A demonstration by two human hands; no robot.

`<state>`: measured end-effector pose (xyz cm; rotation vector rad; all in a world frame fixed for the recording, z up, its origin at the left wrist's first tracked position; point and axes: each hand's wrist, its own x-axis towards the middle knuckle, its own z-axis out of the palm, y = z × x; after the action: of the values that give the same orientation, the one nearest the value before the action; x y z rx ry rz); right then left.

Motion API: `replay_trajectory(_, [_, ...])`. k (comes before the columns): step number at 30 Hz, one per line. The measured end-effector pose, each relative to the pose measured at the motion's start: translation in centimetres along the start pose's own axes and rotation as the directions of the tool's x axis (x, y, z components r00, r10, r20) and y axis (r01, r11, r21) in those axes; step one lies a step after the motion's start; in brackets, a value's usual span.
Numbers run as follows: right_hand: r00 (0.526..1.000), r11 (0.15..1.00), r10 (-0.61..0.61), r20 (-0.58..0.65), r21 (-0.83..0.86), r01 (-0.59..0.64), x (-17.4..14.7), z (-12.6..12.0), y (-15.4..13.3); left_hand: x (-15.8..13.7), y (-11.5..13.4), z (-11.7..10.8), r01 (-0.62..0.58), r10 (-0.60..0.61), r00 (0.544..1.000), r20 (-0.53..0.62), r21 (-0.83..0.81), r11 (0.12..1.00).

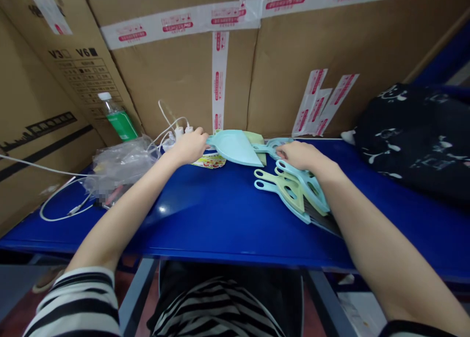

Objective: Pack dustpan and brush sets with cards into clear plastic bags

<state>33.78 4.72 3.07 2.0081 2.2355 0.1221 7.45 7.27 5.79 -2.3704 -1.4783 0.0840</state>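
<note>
Light-blue dustpan point(237, 147), toward the back of the blue table point(205, 214): presumably thin moulded plastic, light, stiff with slight spring, smooth enough to slip, not very fragile; best taken by its narrow handle, where the left hand point(192, 145) is closed on the end. Light-blue brush point(272, 149), just right of the dustpan: likely light, rigid, best held at the handle; the right hand point(300, 155) has its fingers curled there, though whether they clamp it cannot be told. Counts, placed from the dustpan: blue table, one, below; black patterned bundle point(414, 141), one, well to the right; clear plastic bag point(119, 163), one, left; light-blue dustpan, one; pale-green pan point(254, 137), one, behind and partly covered; piled brushes point(288, 188), four visible, two light blue, two pale green, right and nearer the person; green-labelled bottle point(121, 122), one, far left; light-blue brush, one; printed card point(211, 161), one, just left; white plugs point(179, 132), at least two, left.
</note>
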Motion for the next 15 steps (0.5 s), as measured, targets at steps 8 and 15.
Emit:
replay_trajectory(8, [0.978,0.990,0.142,-0.153,0.008,-0.142,0.0,0.7,0.6,5.0,1.1,-0.1,0.015,-0.015,1.000,0.008,-0.019,1.000])
replay_trajectory(15, [0.957,0.978,0.208,-0.202,0.058,-0.200,0.1,1.3,0.9,7.3,-0.3,0.2,-0.045,0.042,0.998,-0.047,-0.066,0.997])
